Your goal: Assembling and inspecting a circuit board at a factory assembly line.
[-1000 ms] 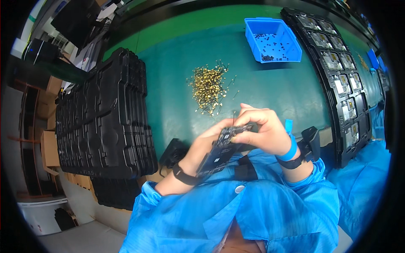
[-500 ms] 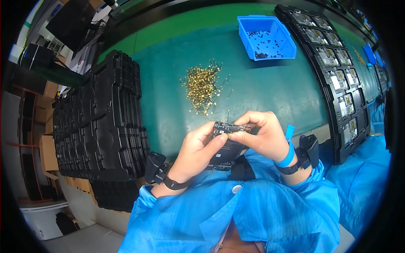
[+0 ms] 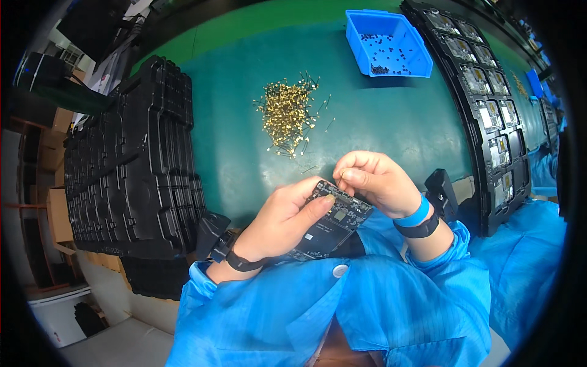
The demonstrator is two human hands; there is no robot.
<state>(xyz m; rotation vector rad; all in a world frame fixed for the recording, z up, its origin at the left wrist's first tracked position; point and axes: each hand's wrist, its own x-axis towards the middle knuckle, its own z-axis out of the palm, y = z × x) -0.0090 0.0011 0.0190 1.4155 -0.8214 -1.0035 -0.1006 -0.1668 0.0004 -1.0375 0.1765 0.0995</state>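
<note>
My left hand [image 3: 284,223] grips a black, phone-sized circuit board [image 3: 324,229] by its left edge, with the thumb flat on its upper part. The board is tilted in front of my chest; small components and a dark flat panel show on its face. Just above the board's far edge, my right hand [image 3: 373,180] has thumb and forefinger pinched together. Whatever sits between those fingertips is too small to make out. Beyond both hands lies a loose heap of small gold-headed pieces with thin dark leads [image 3: 287,116], a few of them strayed onto the green mat [image 3: 232,153].
A blue bin [image 3: 400,64] holding small black parts stands at the far right. Along the right runs a long black tray [image 3: 480,147] with boards in its pockets. Stacked black trays [image 3: 131,165] fill the left side. Beside me on the right is another person's blue sleeve [image 3: 520,238].
My right hand has come off the board and moved slightly up, fingers pinched. The board, now in my left hand alone, has turned, showing more of its face. The whole view has shifted a little.
</note>
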